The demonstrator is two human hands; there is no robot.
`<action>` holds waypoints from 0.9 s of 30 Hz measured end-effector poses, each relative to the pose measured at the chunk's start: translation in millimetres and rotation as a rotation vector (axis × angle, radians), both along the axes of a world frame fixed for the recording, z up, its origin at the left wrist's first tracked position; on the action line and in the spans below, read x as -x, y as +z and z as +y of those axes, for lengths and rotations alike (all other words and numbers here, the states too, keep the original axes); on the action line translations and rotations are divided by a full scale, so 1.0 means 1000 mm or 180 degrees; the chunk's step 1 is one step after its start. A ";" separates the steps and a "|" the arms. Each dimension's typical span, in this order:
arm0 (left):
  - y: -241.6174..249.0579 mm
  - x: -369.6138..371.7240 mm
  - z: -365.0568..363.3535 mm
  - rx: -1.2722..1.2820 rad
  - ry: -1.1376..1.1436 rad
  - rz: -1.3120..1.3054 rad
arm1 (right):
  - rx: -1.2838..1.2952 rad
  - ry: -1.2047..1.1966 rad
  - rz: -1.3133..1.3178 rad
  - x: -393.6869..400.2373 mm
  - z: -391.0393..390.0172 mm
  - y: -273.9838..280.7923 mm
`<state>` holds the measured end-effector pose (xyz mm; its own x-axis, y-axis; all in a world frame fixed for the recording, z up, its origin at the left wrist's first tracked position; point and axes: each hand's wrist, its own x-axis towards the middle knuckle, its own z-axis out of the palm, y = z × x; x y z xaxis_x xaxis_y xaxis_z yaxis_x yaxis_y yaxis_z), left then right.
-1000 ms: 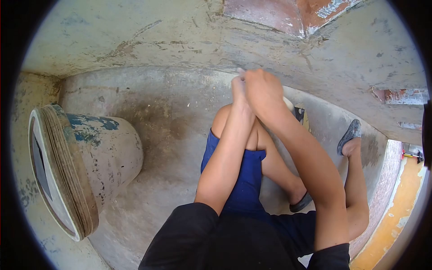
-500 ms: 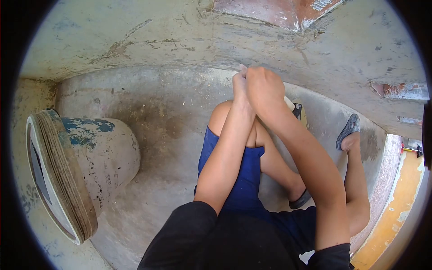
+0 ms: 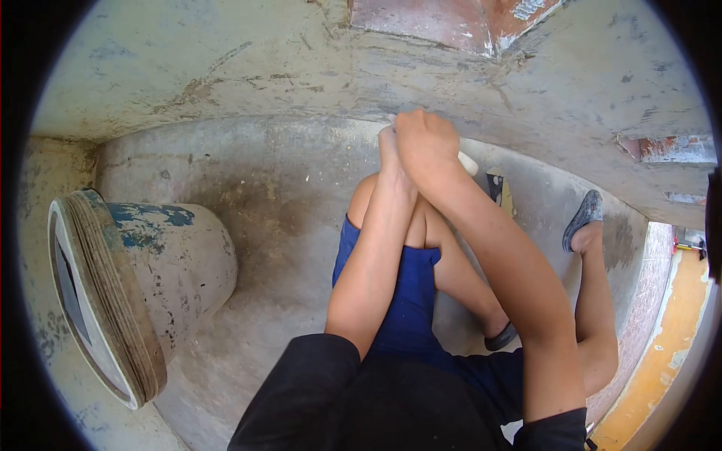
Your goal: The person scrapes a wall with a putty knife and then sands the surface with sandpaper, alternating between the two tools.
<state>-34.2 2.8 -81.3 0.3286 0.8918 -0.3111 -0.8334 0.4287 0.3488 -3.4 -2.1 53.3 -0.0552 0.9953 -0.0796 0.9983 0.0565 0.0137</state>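
Note:
My left hand [image 3: 389, 146] is at the foot of the wall, partly hidden behind the right one, and its fingers cannot be made out. Beside and over it, my right hand [image 3: 427, 139] is closed, with the back of the hand toward me. A rounded cream-white end [image 3: 468, 163] sticks out below the right hand, near the wrist; the rest of that object is hidden. On the floor to the right lies a flat black and pale yellow piece [image 3: 499, 192].
A paint-stained bucket [image 3: 169, 255] stands at the left. The scuffed wall [image 3: 301, 68] runs across the top, with a reddish patch [image 3: 421, 19]. My bent legs and sandals [image 3: 583, 219] are below and right. An orange strip [image 3: 654, 353] lies at the far right.
Both hands have shifted slightly left along the wall base, still close together. More of the cream-white end and the black and yellow piece shows now.

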 end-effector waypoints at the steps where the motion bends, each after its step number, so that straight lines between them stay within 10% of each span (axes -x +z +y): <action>1: -0.001 0.001 -0.004 -0.0016 -0.0010 0.0018 | -0.0053 0.0029 -0.0050 0.000 -0.004 -0.001; 27: -0.017 0.006 -0.022 0.0030 0.0017 0.0231 | -0.0295 -0.0100 0.0201 -0.006 -0.014 -0.008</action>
<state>-40.0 -19.4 -98.4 0.3001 0.8903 -0.3425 -0.8083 0.4280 0.4044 2.9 -15.9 45.3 -0.0259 0.9995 0.0157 0.9986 0.0266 -0.0455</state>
